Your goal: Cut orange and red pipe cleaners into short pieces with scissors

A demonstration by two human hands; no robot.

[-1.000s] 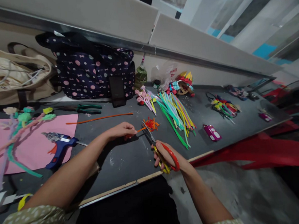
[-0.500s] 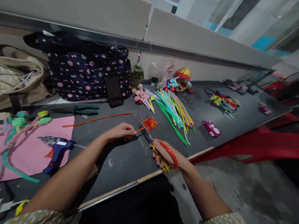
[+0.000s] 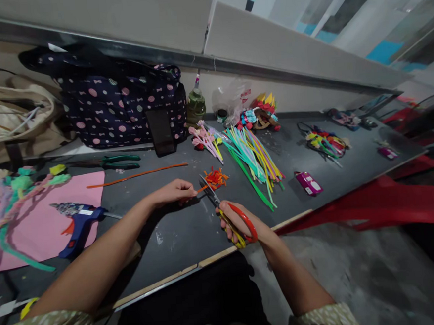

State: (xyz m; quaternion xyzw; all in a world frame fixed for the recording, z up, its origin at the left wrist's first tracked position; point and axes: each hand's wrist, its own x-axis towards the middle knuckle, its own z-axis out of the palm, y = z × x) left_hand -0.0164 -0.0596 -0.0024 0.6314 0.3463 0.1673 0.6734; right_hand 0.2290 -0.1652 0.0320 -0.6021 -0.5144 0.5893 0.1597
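My left hand [image 3: 177,191] pinches an orange pipe cleaner [image 3: 201,189], whose short free end points right to the scissors. In my right hand [image 3: 233,222] is a pair of scissors [image 3: 242,223] with red and yellow handles. The blades reach up and left, at the pipe cleaner's end; whether they are closed on it I cannot tell. Just beyond the blades lies a small heap of cut orange pieces [image 3: 216,177]. Another long orange pipe cleaner [image 3: 138,175] lies on the table behind my left hand.
A bundle of coloured pipe cleaners [image 3: 249,153] lies right of the cut pieces. On the left are a blue glue gun [image 3: 81,229], a pink sheet [image 3: 87,191] and green-handled pliers [image 3: 120,162]. A phone [image 3: 161,131] leans on a dotted bag [image 3: 119,102]. Further right is a purple box [image 3: 309,183].
The camera view has shifted slightly. Both hands keep nearly the same position, with the scissors still at the orange pipe cleaner's end.
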